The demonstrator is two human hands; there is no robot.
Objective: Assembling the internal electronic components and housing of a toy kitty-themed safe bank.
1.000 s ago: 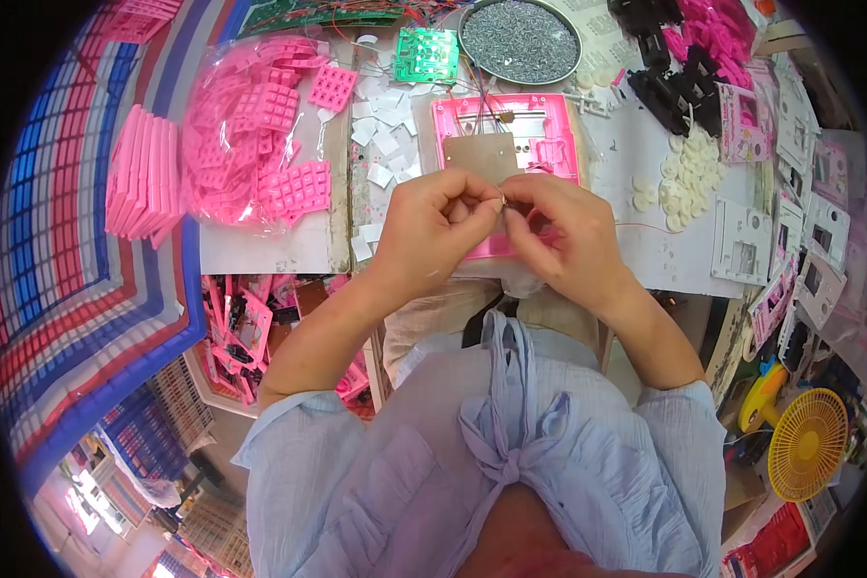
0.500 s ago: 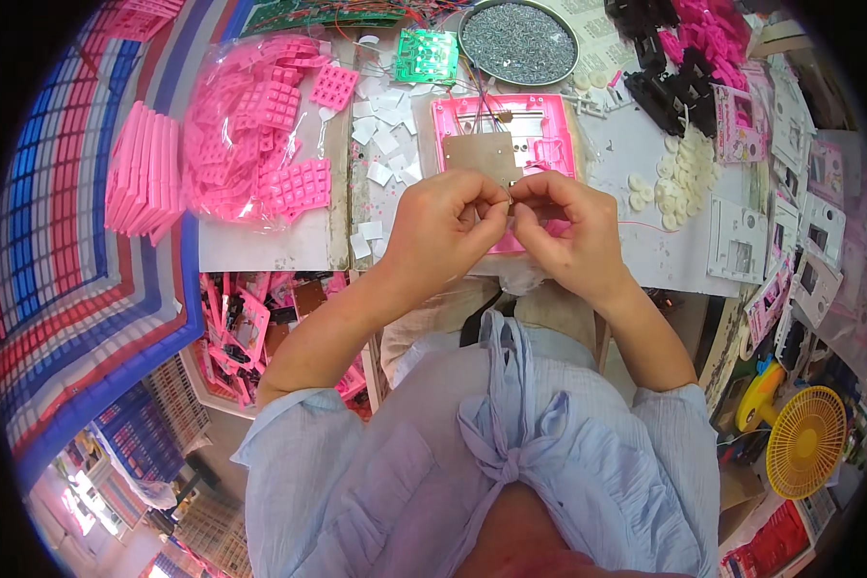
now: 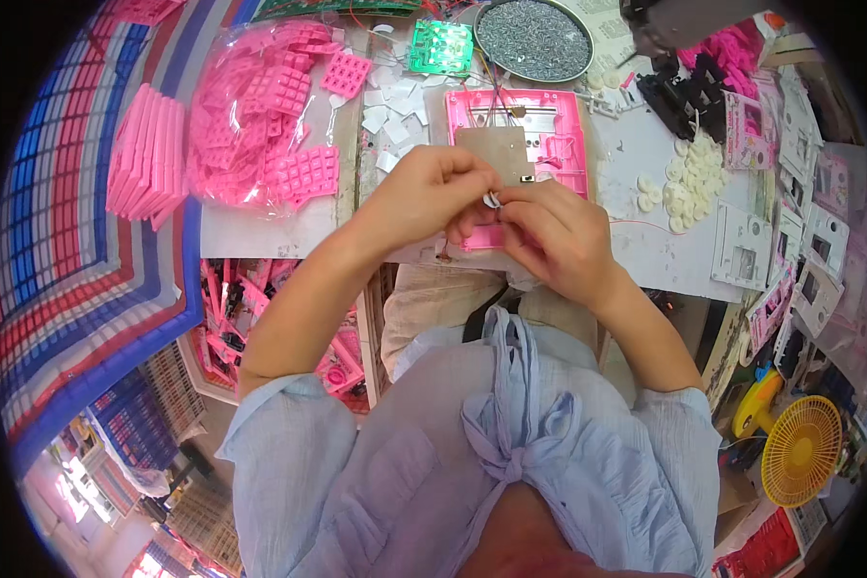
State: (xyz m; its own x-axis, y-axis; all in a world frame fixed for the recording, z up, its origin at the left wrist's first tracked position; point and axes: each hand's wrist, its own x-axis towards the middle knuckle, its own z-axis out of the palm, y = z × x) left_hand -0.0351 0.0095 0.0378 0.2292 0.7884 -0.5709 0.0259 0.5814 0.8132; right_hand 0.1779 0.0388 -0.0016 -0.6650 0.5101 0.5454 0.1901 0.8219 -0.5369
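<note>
A pink plastic housing (image 3: 570, 125) lies on the bench in front of me, with a brown circuit board (image 3: 491, 146) and several thin wires over it. Both hands are raised above its near part, fingertips together. My left hand (image 3: 433, 197) is closed in a pinch at a small white piece (image 3: 492, 199). From the other side my right hand (image 3: 561, 236) pinches at the same piece with curled fingers. Its exact kind is too small to tell. Just below my left hand shows a small coppery part (image 3: 444, 255); whether it is held I cannot tell.
Left are pink keypads in a clear bag (image 3: 250, 116) and stacked pink parts (image 3: 144, 159). White paper squares (image 3: 395, 130), a green board (image 3: 441, 48) and a screw tray (image 3: 535, 39) lie beyond. White discs (image 3: 694, 183) and black parts (image 3: 684, 96) sit right.
My hands have parted slightly and turned, and the white piece now shows between the fingertips. The coppery part has come into view below my left hand. A dark grey object has appeared at the top right.
</note>
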